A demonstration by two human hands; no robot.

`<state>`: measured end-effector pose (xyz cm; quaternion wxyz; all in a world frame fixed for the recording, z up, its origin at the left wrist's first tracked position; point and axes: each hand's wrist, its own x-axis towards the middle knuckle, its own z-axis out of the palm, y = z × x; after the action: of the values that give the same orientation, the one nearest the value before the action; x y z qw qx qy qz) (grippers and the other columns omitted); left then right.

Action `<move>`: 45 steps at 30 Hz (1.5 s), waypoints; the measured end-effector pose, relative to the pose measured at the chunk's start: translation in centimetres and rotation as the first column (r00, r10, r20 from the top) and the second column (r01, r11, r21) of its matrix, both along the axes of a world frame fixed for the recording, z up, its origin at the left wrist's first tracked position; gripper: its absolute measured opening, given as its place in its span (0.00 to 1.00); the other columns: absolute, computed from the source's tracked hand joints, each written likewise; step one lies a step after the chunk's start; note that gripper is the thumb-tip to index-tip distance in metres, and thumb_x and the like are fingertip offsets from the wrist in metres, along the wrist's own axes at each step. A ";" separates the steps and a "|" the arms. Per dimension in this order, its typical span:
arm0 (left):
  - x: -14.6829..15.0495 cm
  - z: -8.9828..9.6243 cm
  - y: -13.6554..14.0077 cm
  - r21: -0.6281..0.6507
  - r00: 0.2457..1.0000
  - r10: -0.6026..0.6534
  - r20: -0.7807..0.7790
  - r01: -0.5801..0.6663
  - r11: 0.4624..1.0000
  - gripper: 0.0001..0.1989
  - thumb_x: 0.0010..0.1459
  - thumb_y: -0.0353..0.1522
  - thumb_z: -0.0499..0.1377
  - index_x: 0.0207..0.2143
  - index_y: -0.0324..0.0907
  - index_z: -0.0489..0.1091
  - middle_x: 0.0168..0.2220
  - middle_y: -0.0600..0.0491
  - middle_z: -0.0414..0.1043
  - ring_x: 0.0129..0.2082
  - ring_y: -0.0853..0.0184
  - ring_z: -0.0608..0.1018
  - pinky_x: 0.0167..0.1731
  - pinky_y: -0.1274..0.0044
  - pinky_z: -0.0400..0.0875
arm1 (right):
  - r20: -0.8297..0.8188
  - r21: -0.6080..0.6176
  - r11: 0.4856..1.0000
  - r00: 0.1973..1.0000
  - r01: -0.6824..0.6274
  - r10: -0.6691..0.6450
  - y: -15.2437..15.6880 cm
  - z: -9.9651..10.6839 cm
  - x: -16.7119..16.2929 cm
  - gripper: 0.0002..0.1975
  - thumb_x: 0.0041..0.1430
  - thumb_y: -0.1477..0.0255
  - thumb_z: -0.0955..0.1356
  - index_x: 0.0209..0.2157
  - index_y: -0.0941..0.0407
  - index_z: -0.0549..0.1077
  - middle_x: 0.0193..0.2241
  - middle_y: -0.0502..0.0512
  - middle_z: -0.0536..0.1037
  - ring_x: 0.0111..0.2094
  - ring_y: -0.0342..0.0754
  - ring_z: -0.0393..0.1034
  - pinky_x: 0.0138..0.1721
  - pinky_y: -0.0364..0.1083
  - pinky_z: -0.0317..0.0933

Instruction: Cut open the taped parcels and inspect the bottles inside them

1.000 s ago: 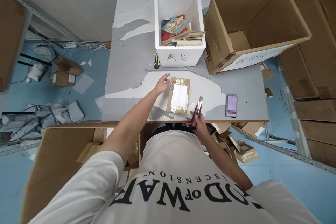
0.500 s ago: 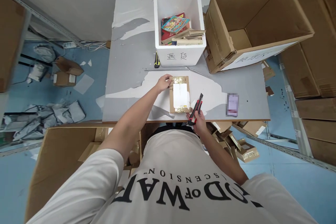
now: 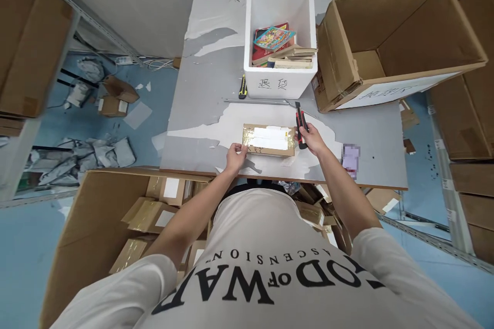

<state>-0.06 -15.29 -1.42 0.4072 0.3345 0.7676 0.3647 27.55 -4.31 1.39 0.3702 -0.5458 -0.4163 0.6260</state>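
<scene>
A small cardboard box (image 3: 268, 140) with a white label and shiny tape at its ends lies crosswise near the table's front edge. Fingers of my left hand (image 3: 236, 158) grip its left end at the near corner. My right hand (image 3: 313, 139) is closed around a red and black utility knife (image 3: 301, 131), whose tip points away from me. Some fingers of that hand are close to the box's right end; whether they touch it is hard to see.
Behind the box stands a white foam bin (image 3: 280, 84) holding several books. A yellow and black utility knife (image 3: 243, 87) lies beside it. To the right are a large open carton (image 3: 339, 87) and a blurred phone-like object (image 3: 351, 159). Below the table, a big carton (image 3: 83, 226) holds several boxes.
The box has turned from lengthwise to crosswise. My left hand has come nearer to me, and my right hand has moved forward and right with the utility knife. The camera view has shifted slightly.
</scene>
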 end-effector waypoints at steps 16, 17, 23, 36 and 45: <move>1.4 3.1 5.8 -0.326 0.196 -0.713 -0.673 0.787 0.524 0.64 0.36 0.61 0.62 0.68 0.38 0.42 0.70 0.35 0.36 0.68 0.39 0.39 0.61 0.48 0.33 | 0.193 -0.122 0.991 0.977 -0.063 0.086 -11.0 0.3 3.5 0.43 0.56 0.53 0.66 0.68 0.49 0.47 0.34 0.51 0.74 0.19 0.38 0.64 0.17 0.41 0.62; 1.4 3.1 5.9 -0.335 0.192 -0.713 -0.674 0.781 0.527 0.64 0.36 0.61 0.62 0.68 0.39 0.43 0.70 0.36 0.37 0.69 0.40 0.40 0.62 0.48 0.35 | 0.183 -0.121 0.991 0.979 -0.065 0.086 -11.2 0.4 3.4 0.42 0.56 0.53 0.66 0.67 0.49 0.48 0.34 0.51 0.73 0.19 0.38 0.63 0.17 0.41 0.61; 1.4 3.0 5.5 -0.295 0.225 -0.691 -0.687 0.783 0.548 0.60 0.38 0.61 0.62 0.67 0.40 0.48 0.69 0.39 0.43 0.68 0.44 0.45 0.60 0.58 0.54 | 0.123 -0.159 0.982 0.985 -0.103 0.123 -10.8 0.3 4.3 0.43 0.54 0.55 0.68 0.67 0.49 0.50 0.28 0.46 0.70 0.17 0.37 0.61 0.15 0.40 0.58; 1.3 1.8 5.4 -0.199 0.333 -0.668 -0.665 0.783 0.589 0.59 0.37 0.58 0.65 0.66 0.40 0.51 0.68 0.37 0.44 0.67 0.41 0.47 0.58 0.57 0.58 | 0.133 -0.220 0.901 0.903 -0.375 0.408 -11.9 1.8 7.7 0.39 0.57 0.57 0.67 0.67 0.51 0.53 0.19 0.43 0.66 0.15 0.40 0.57 0.16 0.41 0.56; 1.2 1.9 5.6 -0.186 0.343 -0.672 -0.656 0.789 0.585 0.59 0.36 0.58 0.65 0.66 0.41 0.51 0.68 0.37 0.44 0.67 0.40 0.47 0.57 0.57 0.59 | 0.085 -0.291 0.867 0.892 -0.404 0.444 -13.5 1.6 8.9 0.39 0.55 0.56 0.68 0.66 0.50 0.55 0.19 0.45 0.68 0.15 0.40 0.57 0.14 0.41 0.55</move>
<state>1.13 -9.74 0.46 0.1937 0.7805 0.5915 0.0584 36.46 -17.81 3.03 0.1148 -0.5306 -0.4650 0.6994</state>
